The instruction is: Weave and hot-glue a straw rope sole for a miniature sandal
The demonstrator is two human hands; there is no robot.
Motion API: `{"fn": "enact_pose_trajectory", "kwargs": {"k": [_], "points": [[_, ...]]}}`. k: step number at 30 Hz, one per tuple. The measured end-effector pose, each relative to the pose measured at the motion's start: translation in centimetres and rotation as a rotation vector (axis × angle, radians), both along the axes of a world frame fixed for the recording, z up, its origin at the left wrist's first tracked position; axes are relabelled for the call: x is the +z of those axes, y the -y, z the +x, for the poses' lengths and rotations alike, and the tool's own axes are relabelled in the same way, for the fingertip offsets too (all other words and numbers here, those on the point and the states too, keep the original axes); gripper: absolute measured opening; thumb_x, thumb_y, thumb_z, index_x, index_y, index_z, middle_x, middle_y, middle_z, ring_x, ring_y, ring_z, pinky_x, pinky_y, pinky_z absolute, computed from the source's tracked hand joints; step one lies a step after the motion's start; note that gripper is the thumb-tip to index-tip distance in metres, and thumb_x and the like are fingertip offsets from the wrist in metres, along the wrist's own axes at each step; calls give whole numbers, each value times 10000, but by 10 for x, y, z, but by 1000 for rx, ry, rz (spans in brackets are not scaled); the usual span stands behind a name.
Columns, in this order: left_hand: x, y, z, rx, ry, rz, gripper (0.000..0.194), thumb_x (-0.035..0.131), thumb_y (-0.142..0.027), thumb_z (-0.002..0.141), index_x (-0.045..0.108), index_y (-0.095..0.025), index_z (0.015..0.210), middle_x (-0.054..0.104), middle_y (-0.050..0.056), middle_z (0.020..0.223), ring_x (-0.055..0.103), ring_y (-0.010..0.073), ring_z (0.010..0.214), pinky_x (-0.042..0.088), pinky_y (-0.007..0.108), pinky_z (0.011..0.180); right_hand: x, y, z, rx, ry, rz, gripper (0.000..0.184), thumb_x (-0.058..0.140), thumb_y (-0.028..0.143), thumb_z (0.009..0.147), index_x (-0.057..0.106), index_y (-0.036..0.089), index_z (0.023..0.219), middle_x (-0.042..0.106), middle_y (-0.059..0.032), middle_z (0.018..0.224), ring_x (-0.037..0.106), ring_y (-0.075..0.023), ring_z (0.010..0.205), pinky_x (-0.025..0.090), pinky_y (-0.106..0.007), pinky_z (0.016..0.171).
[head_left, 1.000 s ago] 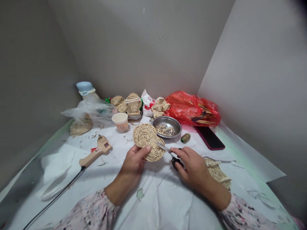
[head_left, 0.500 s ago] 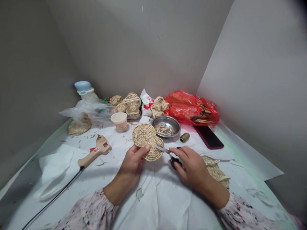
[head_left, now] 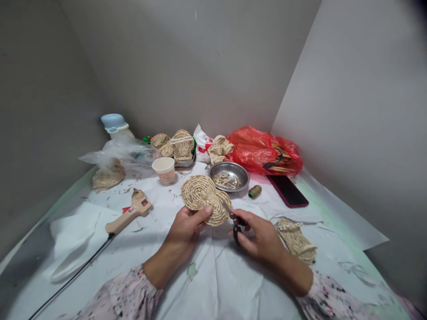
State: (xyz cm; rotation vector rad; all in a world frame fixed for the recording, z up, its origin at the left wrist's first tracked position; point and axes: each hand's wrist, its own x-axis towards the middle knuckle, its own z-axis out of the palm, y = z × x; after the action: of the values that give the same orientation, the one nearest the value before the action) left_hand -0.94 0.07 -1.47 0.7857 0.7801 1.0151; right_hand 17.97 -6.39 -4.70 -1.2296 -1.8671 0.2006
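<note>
My left hand [head_left: 187, 226] pinches a flat woven straw piece [head_left: 203, 197] made of two joined coils, holding it upright above the white paper. My right hand [head_left: 258, 233] grips small black-handled scissors [head_left: 233, 220], whose blades point up-left and touch the straw piece's right lower edge. Both sleeves are pale with a speckled print.
A glue gun [head_left: 128, 214] with a black cord lies left. A paper cup [head_left: 164, 169], steel dish [head_left: 230, 175] of straw scraps, thread spool [head_left: 255, 191], dark phone [head_left: 287, 190], red plastic bag [head_left: 265, 151] and woven straw items [head_left: 182, 144] sit behind. A braided straw piece [head_left: 296, 240] lies right.
My right hand has moved left and turned the scissors more upright, bringing the blades to the straw piece's edge. The left hand has kept its hold.
</note>
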Motion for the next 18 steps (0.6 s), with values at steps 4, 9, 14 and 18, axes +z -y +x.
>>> {"fn": "enact_pose_trajectory", "kwargs": {"k": [4,9,14,18], "points": [[1,2,2,-41,-5,26,420,821,-203,658,706,-109,1050,744,159,1051,679,301,1003,533,373,844,0,-2,-11,-8,-406,-256,395,660,202,806,527,242,1175,730,-44,982,706,-170,796,557,-275,692],[2,7,3,-90,-4,33,446,803,-180,676,695,-150,1108,740,144,1061,663,306,1036,534,361,823,9,-3,-22,-32,-848,-418,448,741,253,758,474,246,1118,714,7,817,689,-162,731,522,-276,683],[0,7,1,-124,25,45,417,797,-252,699,703,-146,1092,740,137,1070,671,289,1008,542,316,751,13,-3,-23,-18,-1010,-460,484,779,318,735,463,238,1093,677,36,746,655,-144,647,475,-248,607],[2,1,1,10,77,-36,335,740,-332,757,718,-132,1026,752,114,1046,695,268,933,560,316,726,12,-5,-22,-21,-1022,-500,503,804,301,697,473,233,1070,634,67,682,612,-124,593,435,-217,542]]}}
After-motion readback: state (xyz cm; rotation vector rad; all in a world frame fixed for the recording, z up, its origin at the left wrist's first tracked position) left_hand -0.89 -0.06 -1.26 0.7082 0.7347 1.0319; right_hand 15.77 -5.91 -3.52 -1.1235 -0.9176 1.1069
